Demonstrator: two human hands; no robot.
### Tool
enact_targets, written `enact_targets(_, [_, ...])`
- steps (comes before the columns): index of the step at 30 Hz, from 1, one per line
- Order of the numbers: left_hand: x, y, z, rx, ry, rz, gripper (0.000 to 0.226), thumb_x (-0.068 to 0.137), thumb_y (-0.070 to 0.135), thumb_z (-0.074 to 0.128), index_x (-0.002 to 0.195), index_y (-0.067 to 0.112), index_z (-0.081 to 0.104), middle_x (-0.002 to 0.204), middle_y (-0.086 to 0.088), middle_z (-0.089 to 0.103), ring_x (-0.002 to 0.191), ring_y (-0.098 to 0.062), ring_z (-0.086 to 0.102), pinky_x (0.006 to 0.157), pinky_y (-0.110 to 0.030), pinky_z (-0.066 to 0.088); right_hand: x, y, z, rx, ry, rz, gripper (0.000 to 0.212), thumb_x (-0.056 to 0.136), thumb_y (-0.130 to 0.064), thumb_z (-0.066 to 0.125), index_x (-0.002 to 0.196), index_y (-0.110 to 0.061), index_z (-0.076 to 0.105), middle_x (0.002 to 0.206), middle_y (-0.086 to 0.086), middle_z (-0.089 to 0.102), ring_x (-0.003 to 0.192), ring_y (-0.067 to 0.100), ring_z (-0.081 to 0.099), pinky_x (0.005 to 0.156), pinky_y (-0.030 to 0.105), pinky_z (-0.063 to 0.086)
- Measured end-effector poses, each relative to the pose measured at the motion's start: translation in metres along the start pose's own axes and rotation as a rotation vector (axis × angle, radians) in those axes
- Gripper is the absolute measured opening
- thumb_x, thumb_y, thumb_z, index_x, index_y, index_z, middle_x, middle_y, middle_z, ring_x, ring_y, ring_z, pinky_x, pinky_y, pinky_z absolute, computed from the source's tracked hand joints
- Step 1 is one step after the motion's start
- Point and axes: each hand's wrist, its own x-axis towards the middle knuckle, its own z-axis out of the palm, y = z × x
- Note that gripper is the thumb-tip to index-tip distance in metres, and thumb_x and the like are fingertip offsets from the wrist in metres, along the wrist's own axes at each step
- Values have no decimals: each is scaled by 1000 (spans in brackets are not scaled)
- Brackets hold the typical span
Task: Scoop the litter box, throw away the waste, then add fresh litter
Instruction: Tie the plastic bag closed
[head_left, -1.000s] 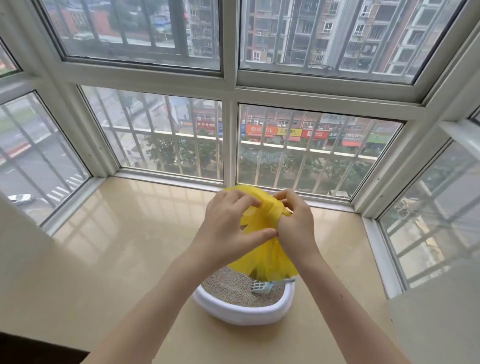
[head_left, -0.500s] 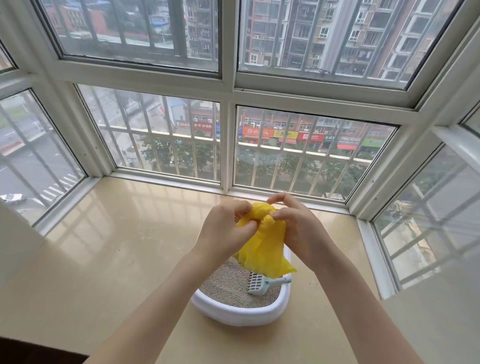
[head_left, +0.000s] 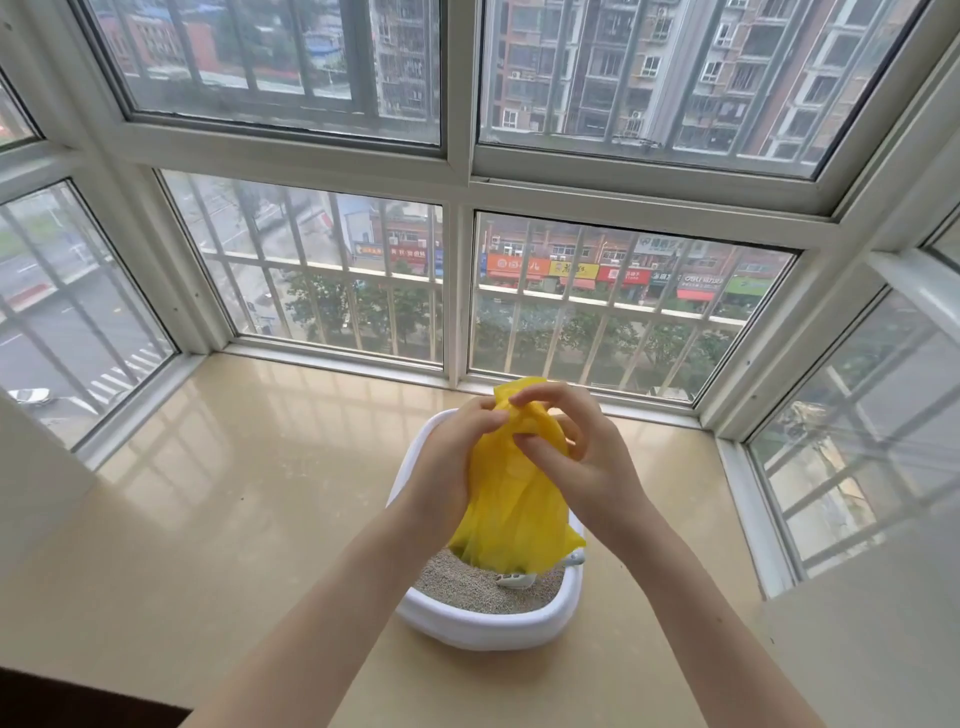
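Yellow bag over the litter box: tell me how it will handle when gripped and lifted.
The yellow bag looks floppy: it hangs in soft folds from the left hand and right hand. It is probably very light, since thin film bunches easily under the fingers. It may be slippery, so a firm pinch seems wise.

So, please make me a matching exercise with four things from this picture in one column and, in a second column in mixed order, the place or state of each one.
Things:
1. yellow plastic bag
2. litter scoop
3. white litter box
4. grey litter

Places or states:
A. stands on the beige window ledge
B. fills the box
C. held up over the box by the left hand and right hand
D. lies on the litter, partly hidden under the bag

Pairs: 1-C, 2-D, 3-A, 4-B
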Motion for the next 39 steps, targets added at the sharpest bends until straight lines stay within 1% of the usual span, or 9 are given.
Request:
enact_targets(4, [1,-1,3,100,104,-4,46,88,37,58,116,1,61,114,-21,65,108,-31,62,94,-45,48,0,7,1,-323,52,-217,20,89,-15,65,107,-23,64,105,-2,50,103,12,52,86,20,43])
enact_targets(8, [0,-1,9,163,204,38,20,95,26,55,88,12,66,83,-8,66,81,-19,61,74,-34,49,3,6,-1,-448,196,-314,10,87,-22,66,92,-15,72,95,-1,56,95,19,53,81,20,42])
enact_targets(11, [1,-4,16,190,261,63,21,98,23,51,81,11,58,68,-2,60,68,-16,55,64,-28,47,3,0,9,-73,251,-39,19,91,-21,62,76,-12,71,81,0,64,84,13,61,75,16,44])
enact_targets(15, [1,-4,17,220,347,44,28,99,26,49,74,13,53,61,0,57,66,-18,54,68,-35,46,8,0,9,658,34,448,19,92,-18,52,84,-2,59,70,12,65,73,24,60,64,29,53])
enact_targets(20, [1,1,9,162,346,-3,26,97,23,51,74,13,54,59,-1,56,62,-17,54,62,-31,46,1,10,2,-157,-34,-137,30,75,6,64,94,-17,64,97,1,61,95,11,62,82,18,47])
enact_targets(25, [-1,4,4,311,340,74,21,93,21,58,74,15,52,58,4,57,57,-10,56,56,-22,45,4,16,-1,-314,45,-259,10,80,-10,73,87,-11,65,92,-5,63,93,15,59,80,21,45])
enact_targets(27, [-2,4,4,369,371,109,22,93,21,59,72,17,53,59,4,58,59,-12,55,60,-26,45,3,14,5,-110,81,-101,19,86,-26,67,85,-8,63,81,-4,65,80,14,62,72,21,48])
enact_targets(32, [-1,1,7,533,469,263,20,98,25,51,81,17,47,70,-22,63,68,-37,61,62,-47,49,7,15,10,1127,155,611,24,89,-29,54,84,-7,64,78,6,64,75,26,62,72,36,50])
enact_targets(39, [2,1,4,313,436,71,20,83,26,66,91,14,52,76,-7,63,72,-21,59,68,-37,46,-1,23,11,76,92,-23,4,87,-10,58,89,-9,61,85,-3,67,82,11,63,70,27,50])
